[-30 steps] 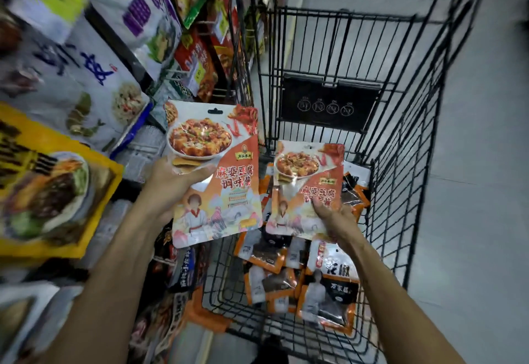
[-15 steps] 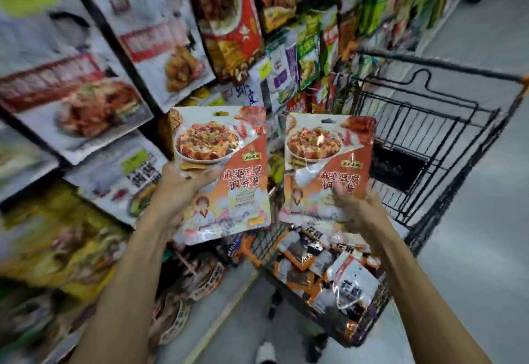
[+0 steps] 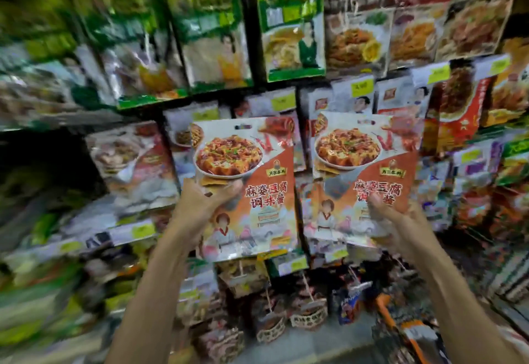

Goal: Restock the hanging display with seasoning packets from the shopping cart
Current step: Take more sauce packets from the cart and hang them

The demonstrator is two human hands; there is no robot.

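Holding a packet in each hand, we face the display [image 3: 255, 48], whose blurred rows fill the frame. Our left hand [image 3: 200, 206], at centre, has its grip pinching the left packet [image 3: 257, 206] at its left edge, thumb across the front. Our right hand [image 3: 400, 220], right of centre, has its grip pinching the right packet [image 3: 357, 163] near the lower right corner. Both packets stand upright, side by side, with a narrow gap between them.
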